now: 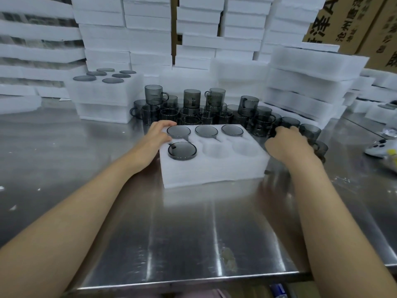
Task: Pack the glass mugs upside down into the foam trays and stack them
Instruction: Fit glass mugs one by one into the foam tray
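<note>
A white foam tray lies in the middle of the steel table. Its back row holds three smoky glass mugs upside down, and the front left slot holds one more. The front middle and front right slots are empty. My left hand holds the tray's back left corner, thumb on the top face. My right hand is just right of the tray, its fingers curled over a loose mug at the edge of the mug pile; the hand hides most of that mug.
A stack of filled foam trays stands at the back left. Empty trays are piled at the back right, with tall foam stacks and cardboard boxes behind. A white object lies at the far right.
</note>
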Tool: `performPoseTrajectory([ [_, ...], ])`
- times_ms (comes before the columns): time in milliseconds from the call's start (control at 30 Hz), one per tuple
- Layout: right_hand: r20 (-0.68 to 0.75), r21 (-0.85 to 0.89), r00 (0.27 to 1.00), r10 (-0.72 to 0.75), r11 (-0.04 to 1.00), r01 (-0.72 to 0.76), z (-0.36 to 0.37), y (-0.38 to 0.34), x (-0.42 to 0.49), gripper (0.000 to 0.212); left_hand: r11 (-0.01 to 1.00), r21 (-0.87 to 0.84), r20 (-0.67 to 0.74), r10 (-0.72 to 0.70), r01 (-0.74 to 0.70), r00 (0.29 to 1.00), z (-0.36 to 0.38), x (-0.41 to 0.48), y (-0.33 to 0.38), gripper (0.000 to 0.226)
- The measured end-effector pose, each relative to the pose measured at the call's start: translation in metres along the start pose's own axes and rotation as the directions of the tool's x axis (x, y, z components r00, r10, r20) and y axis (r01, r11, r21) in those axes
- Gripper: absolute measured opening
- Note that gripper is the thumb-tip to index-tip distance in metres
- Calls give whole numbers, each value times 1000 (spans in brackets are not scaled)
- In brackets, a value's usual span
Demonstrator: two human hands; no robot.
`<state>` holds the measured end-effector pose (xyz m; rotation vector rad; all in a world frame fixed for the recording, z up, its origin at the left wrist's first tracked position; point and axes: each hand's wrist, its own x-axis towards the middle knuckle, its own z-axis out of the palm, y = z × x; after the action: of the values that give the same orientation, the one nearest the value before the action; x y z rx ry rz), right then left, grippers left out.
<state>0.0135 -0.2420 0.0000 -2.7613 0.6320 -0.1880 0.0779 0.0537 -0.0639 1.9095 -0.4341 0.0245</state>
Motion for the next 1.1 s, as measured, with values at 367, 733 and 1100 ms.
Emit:
performPoseTrajectory([
  [367,-202,359,939,-280,871,337,10,-5,9,55,1000,-14,-7,13,-13,1000,2,-1,3,36],
  [733,-119,220,954,-275,930,296,16,6,16,12,1000,13,-21,19,-19,1000,4,-5,9,51],
  [1100,-270,857,933,-239,382,346,6,-17,5,19,1000,17,8,11,-11,1000,1,-5,6,39],
])
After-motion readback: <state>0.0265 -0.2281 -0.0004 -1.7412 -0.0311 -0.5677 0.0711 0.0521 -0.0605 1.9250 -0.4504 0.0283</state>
